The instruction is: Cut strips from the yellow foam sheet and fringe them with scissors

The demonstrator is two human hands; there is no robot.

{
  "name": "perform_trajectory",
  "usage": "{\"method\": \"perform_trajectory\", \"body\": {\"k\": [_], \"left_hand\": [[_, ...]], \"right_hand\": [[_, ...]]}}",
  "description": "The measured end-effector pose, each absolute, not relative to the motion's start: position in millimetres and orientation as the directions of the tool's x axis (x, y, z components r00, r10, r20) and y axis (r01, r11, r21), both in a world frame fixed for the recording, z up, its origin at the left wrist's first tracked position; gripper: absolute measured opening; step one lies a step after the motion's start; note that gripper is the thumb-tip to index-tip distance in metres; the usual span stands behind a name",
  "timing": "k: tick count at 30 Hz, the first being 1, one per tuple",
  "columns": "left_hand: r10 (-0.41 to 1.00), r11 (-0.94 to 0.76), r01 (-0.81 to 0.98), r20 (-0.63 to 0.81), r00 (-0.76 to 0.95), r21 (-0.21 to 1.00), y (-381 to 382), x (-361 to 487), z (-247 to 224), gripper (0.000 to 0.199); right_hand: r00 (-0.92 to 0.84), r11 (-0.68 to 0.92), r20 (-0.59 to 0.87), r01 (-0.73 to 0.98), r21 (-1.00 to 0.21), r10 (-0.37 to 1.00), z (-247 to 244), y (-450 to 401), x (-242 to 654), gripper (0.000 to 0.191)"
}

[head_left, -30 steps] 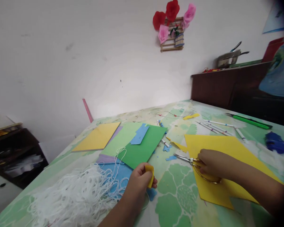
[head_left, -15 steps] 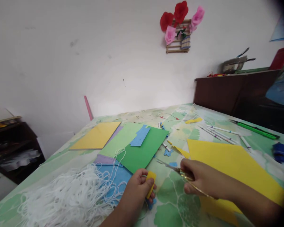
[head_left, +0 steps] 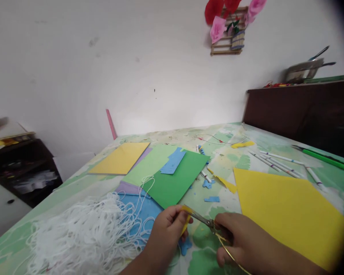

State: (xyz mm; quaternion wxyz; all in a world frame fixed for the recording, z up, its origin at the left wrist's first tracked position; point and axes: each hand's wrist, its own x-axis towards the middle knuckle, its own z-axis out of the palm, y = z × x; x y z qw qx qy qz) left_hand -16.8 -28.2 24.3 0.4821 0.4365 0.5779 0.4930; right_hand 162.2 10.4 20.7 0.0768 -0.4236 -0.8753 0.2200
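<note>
Between the thumb and fingers of my left hand (head_left: 169, 233) is a small piece of yellow foam sheet (head_left: 185, 225), partly hidden by the fingers. My right hand (head_left: 237, 237) is closed on the handles of gold-handled scissors (head_left: 209, 223). Their blades point left and meet the top of the yellow piece. Left of my left hand lies a heap of white cord (head_left: 86, 233), with a blue sheet (head_left: 145, 212) partly under it. A large yellow sheet (head_left: 286, 208) lies beyond my right hand.
Green sheets (head_left: 174, 187) with a blue offcut (head_left: 173, 162) sit mid-table, beside a yellow-orange sheet (head_left: 122, 156). Blue scraps (head_left: 211, 199) and a yellow strip (head_left: 227, 184) lie to their right. Several markers (head_left: 275, 164) and a green cutter (head_left: 326, 159) are at the right. A dark cabinet (head_left: 298, 107) stands behind.
The scissors have moved left and down, from apart to touching the yellow piece in my left hand. The camera view has shifted, moving the scene's right side further right.
</note>
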Motion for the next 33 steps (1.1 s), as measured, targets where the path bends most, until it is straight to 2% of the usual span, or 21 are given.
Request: {"method": "perform_trajectory", "body": {"k": [4, 10, 16, 23, 26, 33], "left_hand": [[0.99, 0.134, 0.062, -0.13, -0.055, 0.989, -28.9, -14.7, 17.7, 0.025], [0.983, 0.166, -0.078, -0.171, -0.067, 0.983, -28.0, -15.4, 10.1, 0.022], [0.984, 0.166, -0.063, -0.169, -0.049, 0.984, -31.7, -10.4, 15.5, 0.02], [0.967, 0.157, -0.226, -0.197, -0.163, 0.961, -35.4, -3.9, 17.9, 0.017], [0.972, 0.189, -0.187, -0.21, -0.101, 0.964, -36.2, -2.1, 17.6, 0.016], [0.98, 0.142, -0.159, -0.161, -0.114, 0.977, -38.7, -3.1, 13.9, 0.012]], "right_hand": [[-0.667, 0.572, -0.035, 0.664, -0.481, 0.744, 20.6, 12.5, 164.8, 0.042], [-0.687, 0.562, -0.071, 0.646, -0.517, 0.723, 20.0, 11.2, 167.0, 0.043], [-0.715, 0.585, -0.071, 0.621, -0.521, 0.696, 21.8, 11.1, 167.9, 0.044], [-0.725, 0.604, -0.05, 0.607, -0.516, 0.687, 28.9, 7.5, 168.5, 0.047], [-0.733, 0.623, -0.018, 0.591, -0.512, 0.681, 25.5, 7.6, 167.0, 0.046], [-0.751, 0.652, 0.009, 0.567, -0.502, 0.66, 23.7, 7.8, 166.9, 0.045]]}}
